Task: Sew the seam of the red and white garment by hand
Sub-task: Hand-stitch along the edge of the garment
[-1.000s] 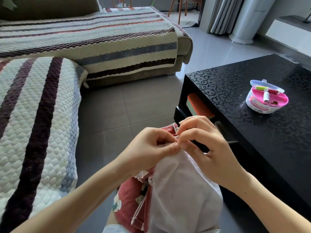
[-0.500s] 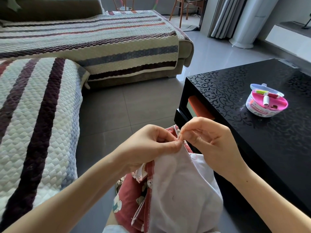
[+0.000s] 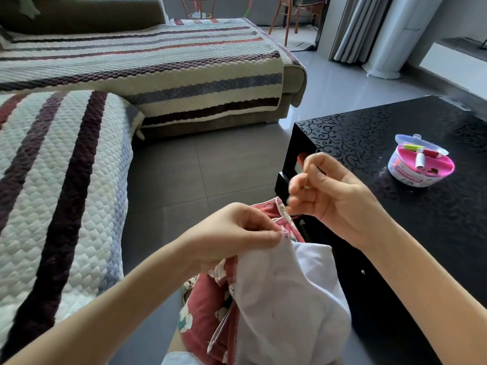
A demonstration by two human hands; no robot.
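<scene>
- Head view: two bare hands work over one red and white garment [image 3: 287, 299]. It lies bunched in the person's lap at the lower middle, white side up, with red printed fabric showing along its left and upper edges.
- The left hand [image 3: 234, 233] pinches the garment's upper edge between thumb and forefinger, with the other fingers curled under.
- The right hand [image 3: 334, 196] is raised above and to the right of that edge, apart from the cloth. Its fingers are bent, and thumb and fingertips grip one thin needle [image 3: 306, 177]; blur smears the fingertips.
- One black patterned table [image 3: 369, 133] stands on the right. It bears one round sewing box [image 3: 405, 176] with a pink tray, in which three spools [image 3: 419, 160] show: green, red and white.
- Two striped quilted sofa covers [image 3: 66, 193] lie to the left and behind.
</scene>
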